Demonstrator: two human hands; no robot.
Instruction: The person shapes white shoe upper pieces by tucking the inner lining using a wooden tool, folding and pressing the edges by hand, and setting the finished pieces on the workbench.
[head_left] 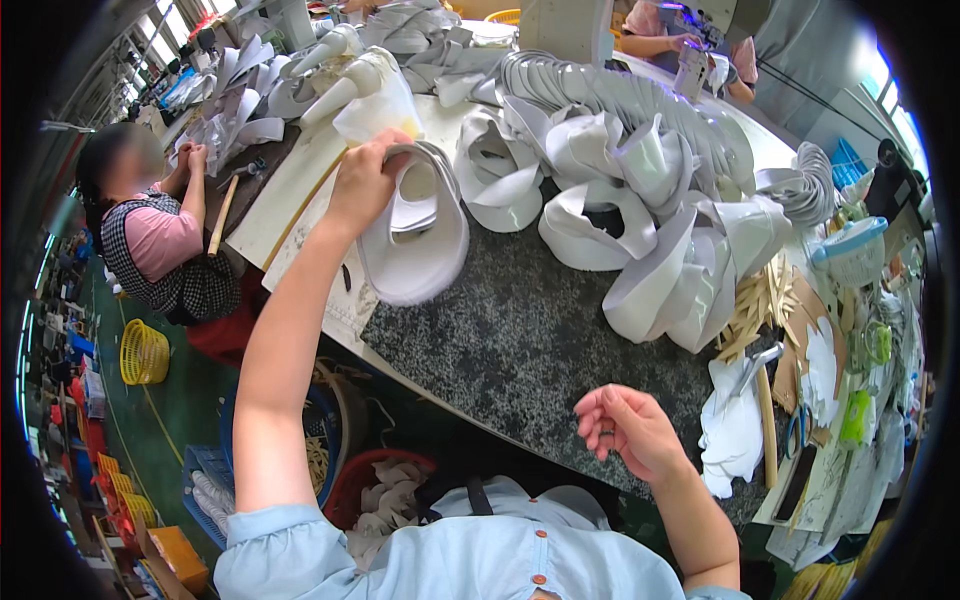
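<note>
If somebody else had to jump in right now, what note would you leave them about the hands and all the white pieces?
Left hand: stretched out over the table, closed on the top edge of a stack of white curved pieces standing on the speckled table.
Right hand: near the body at the table's front edge, fingers loosely curled, holding nothing that shows.
Heap of loose white pieces: beyond and right of the stack, filling the middle of the table.
Hammer and wooden sticks: lying at the right.
Done: one stack gathered and gripped.
Left: the large heap lies unsorted.
</note>
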